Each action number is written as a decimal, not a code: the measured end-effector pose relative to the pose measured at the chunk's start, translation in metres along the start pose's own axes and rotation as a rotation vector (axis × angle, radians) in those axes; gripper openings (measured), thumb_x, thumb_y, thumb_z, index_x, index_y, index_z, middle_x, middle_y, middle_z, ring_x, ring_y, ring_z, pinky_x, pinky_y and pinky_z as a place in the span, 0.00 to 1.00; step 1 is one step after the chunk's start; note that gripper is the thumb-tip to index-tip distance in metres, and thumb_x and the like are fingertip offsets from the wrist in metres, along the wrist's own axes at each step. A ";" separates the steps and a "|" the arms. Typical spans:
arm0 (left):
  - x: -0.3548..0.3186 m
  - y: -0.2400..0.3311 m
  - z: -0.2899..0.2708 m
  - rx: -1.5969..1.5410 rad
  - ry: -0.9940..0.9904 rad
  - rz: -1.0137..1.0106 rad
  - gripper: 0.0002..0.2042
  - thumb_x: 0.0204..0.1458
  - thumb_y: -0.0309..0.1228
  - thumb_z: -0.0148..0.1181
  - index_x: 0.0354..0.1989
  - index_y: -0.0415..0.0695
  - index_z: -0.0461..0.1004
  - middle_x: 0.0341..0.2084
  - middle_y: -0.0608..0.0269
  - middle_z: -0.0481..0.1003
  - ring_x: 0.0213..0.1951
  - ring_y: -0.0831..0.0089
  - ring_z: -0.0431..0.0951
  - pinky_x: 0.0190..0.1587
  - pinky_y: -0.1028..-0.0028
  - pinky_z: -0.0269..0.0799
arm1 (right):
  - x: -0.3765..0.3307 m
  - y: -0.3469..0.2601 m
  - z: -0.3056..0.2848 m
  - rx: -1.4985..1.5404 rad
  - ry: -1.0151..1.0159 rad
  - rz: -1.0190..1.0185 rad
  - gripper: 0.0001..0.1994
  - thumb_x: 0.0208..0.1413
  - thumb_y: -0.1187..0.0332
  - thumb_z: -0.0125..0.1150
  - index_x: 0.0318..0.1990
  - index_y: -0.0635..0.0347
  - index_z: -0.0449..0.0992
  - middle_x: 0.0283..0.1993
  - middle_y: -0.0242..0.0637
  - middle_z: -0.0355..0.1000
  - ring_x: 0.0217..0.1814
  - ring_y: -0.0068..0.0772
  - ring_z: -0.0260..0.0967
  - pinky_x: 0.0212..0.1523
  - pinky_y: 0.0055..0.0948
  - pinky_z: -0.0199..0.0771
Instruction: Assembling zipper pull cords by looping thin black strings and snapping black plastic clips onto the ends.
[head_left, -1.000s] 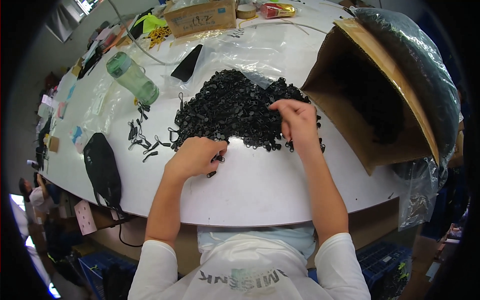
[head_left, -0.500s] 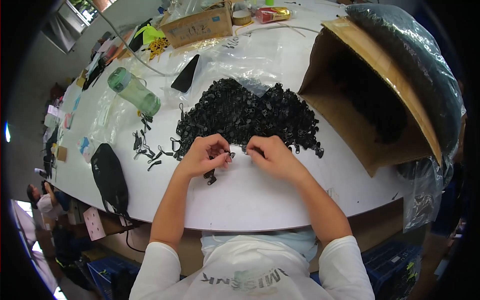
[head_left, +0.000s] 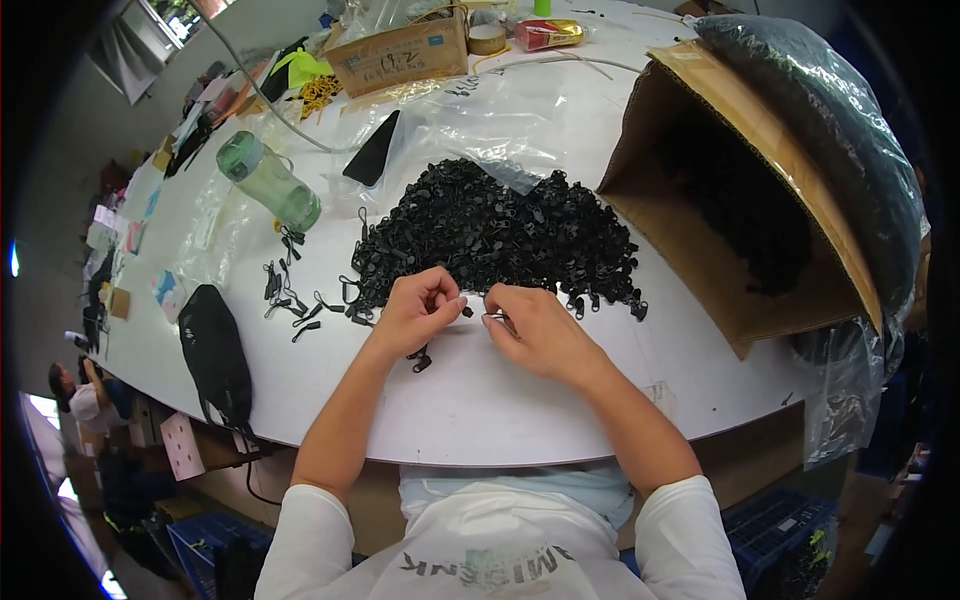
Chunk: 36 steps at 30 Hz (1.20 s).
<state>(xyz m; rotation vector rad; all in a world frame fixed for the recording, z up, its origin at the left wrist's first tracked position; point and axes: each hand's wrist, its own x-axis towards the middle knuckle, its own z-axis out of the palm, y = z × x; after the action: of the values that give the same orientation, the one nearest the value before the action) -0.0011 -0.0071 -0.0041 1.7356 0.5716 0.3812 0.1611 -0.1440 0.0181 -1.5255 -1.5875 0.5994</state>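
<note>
A large pile of small black zipper pulls (head_left: pixel 500 225) lies on the white table just beyond both hands. My left hand (head_left: pixel 418 312) is closed in a pinch at the pile's near edge, with a small black zipper pull (head_left: pixel 467 312) showing at its fingertips. Close beside it, my right hand (head_left: pixel 535 328) has thumb and fingers pressed together; what they hold, if anything, is too small to make out. A short gap separates the two hands' fingertips. Several loose pieces (head_left: pixel 421 360) rest on the table under my left hand.
Left of the pile are scattered black cord pulls (head_left: pixel 287 295), a green bottle (head_left: pixel 268 182) and a black pouch (head_left: pixel 216 355). A phone (head_left: pixel 372 150) lies behind. To the right, an open cardboard box (head_left: pixel 690 210) stands tipped with black contents. Another person (head_left: pixel 92 400) is far left.
My right hand has shifted slightly down and left, its fingertips closer to the left hand's. My left hand stays almost in place, still pinching a small black piece.
</note>
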 end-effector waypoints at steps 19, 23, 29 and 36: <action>-0.003 0.006 0.022 0.257 0.137 0.253 0.07 0.48 0.26 0.59 0.21 0.39 0.70 0.11 0.67 0.68 0.15 0.84 0.63 0.18 0.78 0.58 | -0.004 0.006 0.020 -0.528 0.021 -0.131 0.09 0.53 0.66 0.55 0.23 0.56 0.74 0.19 0.37 0.71 0.19 0.39 0.71 0.20 0.36 0.71; -0.011 0.008 0.023 0.217 0.104 0.220 0.09 0.49 0.27 0.59 0.20 0.39 0.69 0.09 0.66 0.66 0.13 0.82 0.62 0.17 0.77 0.57 | -0.010 0.005 0.025 -0.540 0.023 -0.191 0.08 0.51 0.67 0.56 0.22 0.57 0.73 0.19 0.38 0.71 0.19 0.39 0.71 0.19 0.36 0.70; -0.011 0.013 0.033 0.167 0.165 0.271 0.09 0.51 0.27 0.58 0.21 0.38 0.68 0.09 0.68 0.64 0.13 0.83 0.62 0.17 0.78 0.56 | -0.009 -0.003 0.031 -0.612 0.104 -0.154 0.09 0.50 0.68 0.59 0.22 0.60 0.71 0.17 0.35 0.69 0.17 0.35 0.70 0.17 0.32 0.69; -0.004 0.009 0.020 -0.057 0.018 0.085 0.16 0.61 0.37 0.47 0.23 0.40 0.68 0.10 0.71 0.64 0.14 0.83 0.62 0.17 0.78 0.57 | 0.002 -0.010 0.021 -0.540 0.249 -0.230 0.09 0.50 0.68 0.62 0.25 0.60 0.70 0.17 0.34 0.67 0.17 0.32 0.68 0.18 0.29 0.68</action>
<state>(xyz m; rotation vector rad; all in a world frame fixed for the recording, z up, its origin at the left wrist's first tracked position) 0.0079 -0.0268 0.0000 1.7064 0.4965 0.4696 0.1386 -0.1394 0.0153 -1.6806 -1.7757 -0.1627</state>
